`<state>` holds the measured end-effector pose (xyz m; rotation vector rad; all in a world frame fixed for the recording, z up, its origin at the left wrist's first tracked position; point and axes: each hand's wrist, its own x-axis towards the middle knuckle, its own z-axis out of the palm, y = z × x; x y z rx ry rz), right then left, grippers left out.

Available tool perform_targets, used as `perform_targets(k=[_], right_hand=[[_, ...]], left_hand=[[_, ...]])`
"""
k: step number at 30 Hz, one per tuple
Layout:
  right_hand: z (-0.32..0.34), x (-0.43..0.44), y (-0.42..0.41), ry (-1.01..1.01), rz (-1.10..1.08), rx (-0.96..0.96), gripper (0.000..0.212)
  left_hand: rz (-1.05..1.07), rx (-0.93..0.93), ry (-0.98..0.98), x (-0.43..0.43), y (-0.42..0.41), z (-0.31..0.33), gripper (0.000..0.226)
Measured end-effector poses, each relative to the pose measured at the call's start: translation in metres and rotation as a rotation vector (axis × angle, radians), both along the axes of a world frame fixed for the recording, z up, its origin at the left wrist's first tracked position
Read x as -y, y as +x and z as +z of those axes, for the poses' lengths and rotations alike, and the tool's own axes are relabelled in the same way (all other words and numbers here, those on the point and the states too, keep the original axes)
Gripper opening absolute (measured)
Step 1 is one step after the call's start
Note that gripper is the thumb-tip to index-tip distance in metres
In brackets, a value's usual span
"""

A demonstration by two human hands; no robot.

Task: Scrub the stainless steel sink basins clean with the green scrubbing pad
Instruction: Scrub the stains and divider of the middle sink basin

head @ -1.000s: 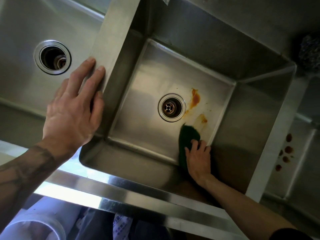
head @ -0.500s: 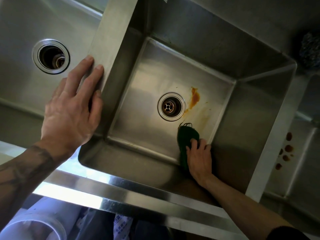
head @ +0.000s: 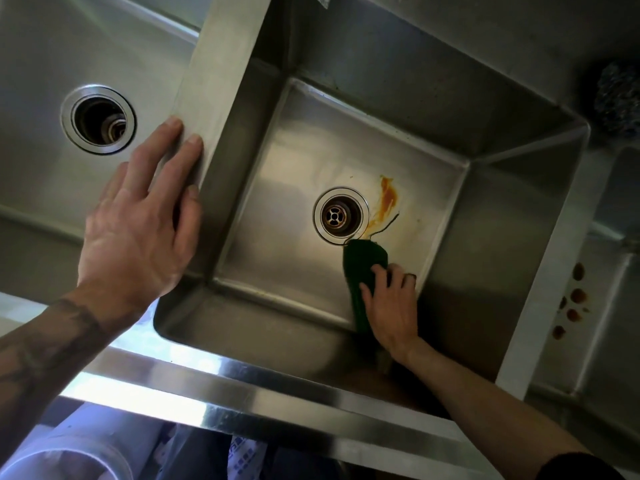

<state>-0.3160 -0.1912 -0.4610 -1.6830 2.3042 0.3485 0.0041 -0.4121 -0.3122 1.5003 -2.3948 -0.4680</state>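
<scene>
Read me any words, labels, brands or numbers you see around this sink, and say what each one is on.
No text here can be read.
Sticker at the top edge of the view: cut off and blurred, unreadable.
Blue print on the white material below the sink front: too blurred to tell whether it is lettering.

steel wool: top right | white pipe: bottom left
</scene>
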Motion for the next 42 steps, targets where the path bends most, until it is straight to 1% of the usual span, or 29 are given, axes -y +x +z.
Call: perform_targets(k=[1, 2, 5, 6, 7, 8, 9, 11, 12, 13, 14, 17, 18, 19, 20, 23, 24, 25, 26, 29, 30, 31, 33, 35, 36, 37, 38, 41, 42], right_hand=[[-0.001, 0.009, -0.007, -0.011, -0.023, 0.009, 0.041], [-0.004, 0.025, -0.014, -0.034, -0.103, -0.003, 0.039], [-0.014, 0.078, -0.02, -0.153, -0.492, -0.06, 0.038], [-0.016, 0.088, -0.014, -0.205, -0.584, -0.049, 0.039], [-0.016, 0.091, -0.004, -0.257, -0.613, -0.035, 0.04], [-0.017, 0.086, 0.007, -0.286, -0.571, -0.028, 0.041], [-0.016, 0.074, 0.017, -0.28, -0.463, -0.016, 0.041], [-0.013, 0.049, 0.025, -0.213, -0.174, 0.039, 0.039], [-0.014, 0.044, 0.017, -0.187, -0.093, 0.053, 0.037], [-0.017, 0.048, 0.005, -0.193, -0.097, 0.052, 0.034], [-0.019, 0.059, -0.006, -0.217, -0.179, 0.032, 0.033], [-0.023, 0.108, -0.028, -0.303, -0.605, -0.052, 0.035], [-0.023, 0.121, -0.025, -0.322, -0.677, -0.051, 0.036], [-0.023, 0.127, -0.017, -0.34, -0.674, -0.045, 0.036], [-0.024, 0.126, -0.007, -0.346, -0.607, -0.045, 0.036], [-0.023, 0.095, 0.004, -0.303, -0.199, 0.022, 0.034], [-0.024, 0.086, -0.007, -0.271, -0.125, 0.038, 0.033], [-0.025, 0.085, -0.022, -0.251, -0.122, 0.032, 0.033], [-0.024, 0.089, -0.036, -0.241, -0.193, 0.003, 0.033], [-0.026, 0.121, -0.049, -0.299, -0.617, -0.088, 0.035], [-0.025, 0.13, -0.039, -0.313, -0.677, -0.079, 0.037], [-0.024, 0.133, -0.025, -0.332, -0.646, -0.063, 0.038], [-0.023, 0.121, 0.0, -0.338, -0.409, -0.025, 0.035], [-0.02, 0.102, 0.0, -0.282, -0.147, 0.059, 0.032], [-0.02, 0.097, -0.01, -0.252, -0.101, 0.072, 0.032], [-0.02, 0.098, -0.022, -0.237, -0.135, 0.053, 0.031], [-0.02, 0.103, -0.034, -0.242, -0.247, 0.01, 0.032], [-0.024, 0.133, -0.042, -0.304, -0.728, -0.085, 0.036], [-0.023, 0.143, -0.033, -0.318, -0.782, -0.069, 0.036]], left_hand=[[0.002, 0.002, 0.0, 0.0, 0.0, 0.0, 0.05], [0.005, 0.007, -0.003, 0.001, -0.001, 0.0, 0.05], [0.007, 0.008, -0.013, 0.001, -0.001, -0.002, 0.05], [0.008, 0.003, -0.015, 0.002, 0.0, -0.002, 0.05], [0.005, 0.0, -0.015, 0.001, 0.001, -0.002, 0.05], [0.0, -0.002, -0.011, 0.001, 0.001, -0.002, 0.05], [-0.003, -0.004, -0.006, 0.0, 0.001, -0.002, 0.05], [-0.005, -0.004, 0.005, 0.001, 0.001, 0.0, 0.05], [-0.007, -0.004, 0.007, 0.001, 0.0, 0.0, 0.05], [-0.008, -0.005, 0.005, 0.001, 0.0, 0.0, 0.05], [-0.009, -0.006, 0.0, 0.001, -0.001, 0.0, 0.05], [-0.008, -0.003, -0.006, 0.001, -0.001, -0.001, 0.05], [-0.007, -0.007, -0.006, 0.002, 0.0, -0.001, 0.05], [-0.007, -0.011, -0.004, 0.002, 0.0, -0.001, 0.05], [-0.009, -0.013, -0.002, 0.001, 0.0, -0.002, 0.05], [-0.013, -0.001, -0.017, 0.002, 0.001, -0.002, 0.05], [-0.013, 0.001, -0.018, 0.002, 0.001, -0.002, 0.05], [-0.013, -0.002, -0.019, 0.002, 0.0, -0.002, 0.05], [-0.013, -0.005, -0.022, 0.002, 0.0, -0.002, 0.049], [-0.003, -0.006, -0.034, 0.002, -0.001, -0.003, 0.049], [-0.001, -0.009, -0.033, 0.001, -0.001, -0.003, 0.048], [-0.003, -0.014, -0.028, 0.001, -0.001, -0.003, 0.049], [-0.011, -0.01, -0.019, 0.001, 0.001, -0.003, 0.049], [-0.017, 0.004, -0.014, 0.001, 0.001, -0.003, 0.05], [-0.017, 0.004, -0.008, 0.002, 0.001, -0.003, 0.05], [-0.015, 0.003, -0.002, 0.002, 0.001, -0.003, 0.05], [-0.016, 0.004, 0.001, 0.002, 0.0, -0.003, 0.05], [-0.011, 0.012, -0.006, 0.001, 0.0, -0.003, 0.05], [-0.01, 0.012, -0.007, 0.002, 0.001, -0.003, 0.05]])
